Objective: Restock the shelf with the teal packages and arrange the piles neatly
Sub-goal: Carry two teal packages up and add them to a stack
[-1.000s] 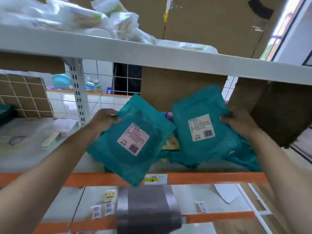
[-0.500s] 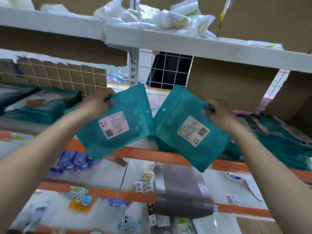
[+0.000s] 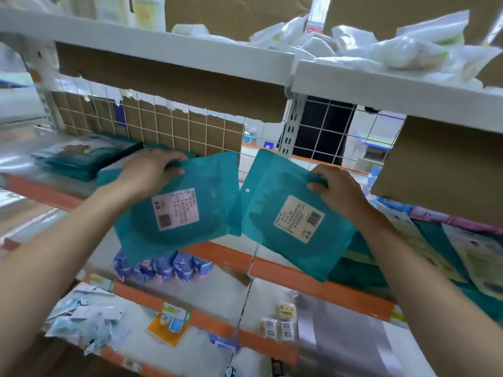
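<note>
Stock item: two teal pouches, flat film bags, each bearing a pale barcode label (image 3: 175,209) on its face. Left teal package (image 3: 190,235): centre-left of the frame, held tilted in the air in front of the middle shelf (image 3: 272,270); the left hand (image 3: 148,172) grips its top edge, fingers curled over the rim, thumb hidden. Right teal package (image 3: 294,257): centre-right, its inner edge meeting or overlapping the first, which of the two cannot be told; the right hand (image 3: 336,190) pinches its upper right corner, fingers bunched close together. Existing teal pile (image 3: 81,159): left of the frame, lying flat on the same shelf level. Handling, as judged: light, soft and pliant, sagging when held by one edge; the film is probably slick, so stacked pieces may slide. Recommended hold: the stiffer sealed top strip for carrying, a flat palm beneath for laying onto the pile.
</note>
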